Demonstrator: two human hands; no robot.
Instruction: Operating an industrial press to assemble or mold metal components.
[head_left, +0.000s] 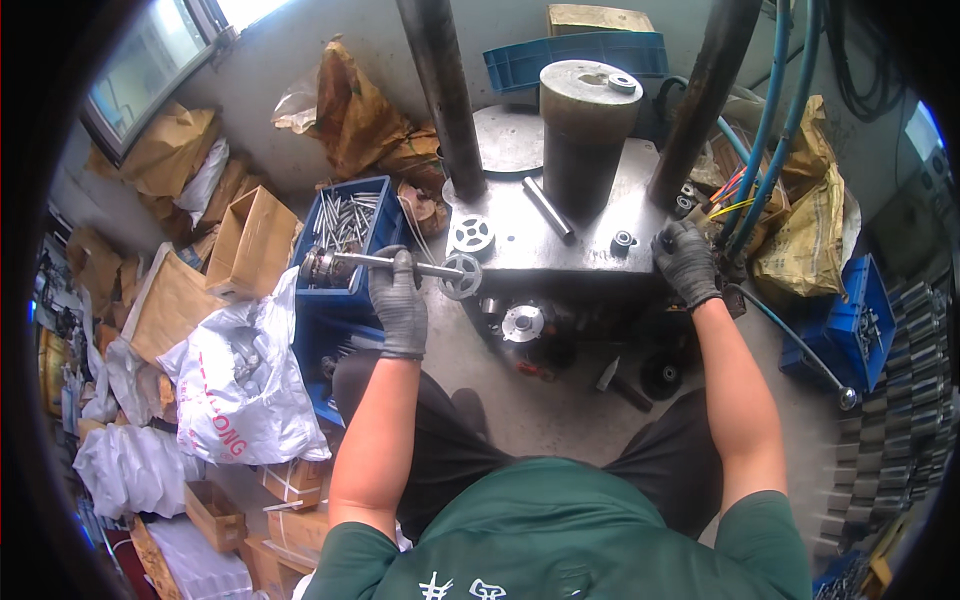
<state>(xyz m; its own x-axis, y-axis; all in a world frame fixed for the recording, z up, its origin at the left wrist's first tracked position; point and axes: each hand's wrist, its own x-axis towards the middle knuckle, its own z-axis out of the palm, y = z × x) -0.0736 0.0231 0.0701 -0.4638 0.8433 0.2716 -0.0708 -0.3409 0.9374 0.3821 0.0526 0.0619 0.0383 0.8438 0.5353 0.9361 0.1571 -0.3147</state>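
Observation:
My left hand (402,312), in a grey glove, is closed around a metal shaft (436,269) held level above the blue bins. A stepped round part sits at the shaft's left end (320,268). By its right end is a spoked disc (461,278), beside the press table (560,252); I cannot tell whether they are joined. My right hand (686,264), also gloved, is at the table's right front edge with its fingers curled; what they hold, if anything, is hidden. Near it stand a small metal ring (624,242) and more rings (685,200). Another spoked disc (472,234) lies on the table's left corner.
A loose rod (548,208) lies before the press's thick column (580,150). Dark posts (440,100) rise on both sides. Blue bins (350,215) of metal pins stand left; a ball-ended lever (800,345) juts out right. Sacks (245,375) and boxes crowd the left floor.

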